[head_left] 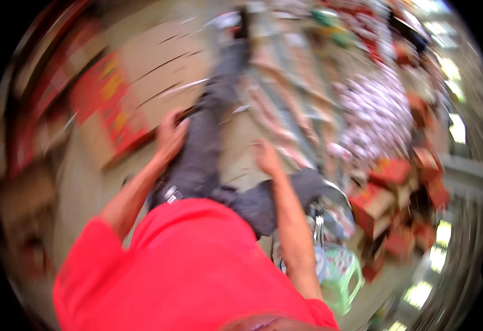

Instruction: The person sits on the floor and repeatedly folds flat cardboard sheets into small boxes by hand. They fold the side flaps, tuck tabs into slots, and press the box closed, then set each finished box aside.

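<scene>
My left hand (172,137) is beside my left leg in dark grey trousers (204,132), its fingers bent. A small dark strip (188,112) shows at its fingertips, too blurred to name. Over the floor between my legs hangs my right hand (265,156); its fingers are smeared by motion and nothing clear shows in them. Ahead of my left hand lies a large brown carton (164,71) with a red printed side and slits in its upper face.
A striped sheet (285,94) spreads ahead to the right. Beyond it lies a heap of whitish-purple bulbs (376,113), like garlic. Red and brown cartons (371,204) are piled at the right, near a light green plastic stool (343,281). More cartons (59,83) stand at the left.
</scene>
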{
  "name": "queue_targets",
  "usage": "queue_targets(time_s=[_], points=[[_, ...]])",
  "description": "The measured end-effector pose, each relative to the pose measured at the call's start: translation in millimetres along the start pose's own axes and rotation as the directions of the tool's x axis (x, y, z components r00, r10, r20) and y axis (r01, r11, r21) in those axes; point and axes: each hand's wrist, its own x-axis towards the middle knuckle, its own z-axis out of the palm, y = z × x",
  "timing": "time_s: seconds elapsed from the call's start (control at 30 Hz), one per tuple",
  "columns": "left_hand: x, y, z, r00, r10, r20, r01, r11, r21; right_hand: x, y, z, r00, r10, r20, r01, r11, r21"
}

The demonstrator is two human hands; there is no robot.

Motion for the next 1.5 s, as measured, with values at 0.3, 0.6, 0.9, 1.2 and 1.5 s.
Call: queue_targets(time_s=[0.3,0.6,0.9,1.2,1.5], points=[[-90,-231,-83,0.662,-0.399,-0.635,0.638,0.744,0.198,-9,-42,10,0.965,0.119,0.235,-0.090,0.987,-0.130],[-94,-332,-140,0.516,-0.746,-0.420,0.702,0.650,-0.292,-3,-2,42,0.948,0.005,0.317,0.110,0.933,-0.341],[-125,-323,-273,0.333,-0.864,-0.378,0.908,0.401,-0.116,5,5,66,0.859,0.168,0.483,0.022,0.932,-0.363],[-89,-271,-254,0.506,-0.838,-0.205,0.684,0.534,-0.496,10,-26,49,0.968,-0.004,0.253,0.058,0.976,-0.208],[-131,-260,-248,0.434,-0.593,-0.679,0.885,0.422,0.197,4,-49,38,0.955,0.059,0.291,0.000,0.980,-0.200]])
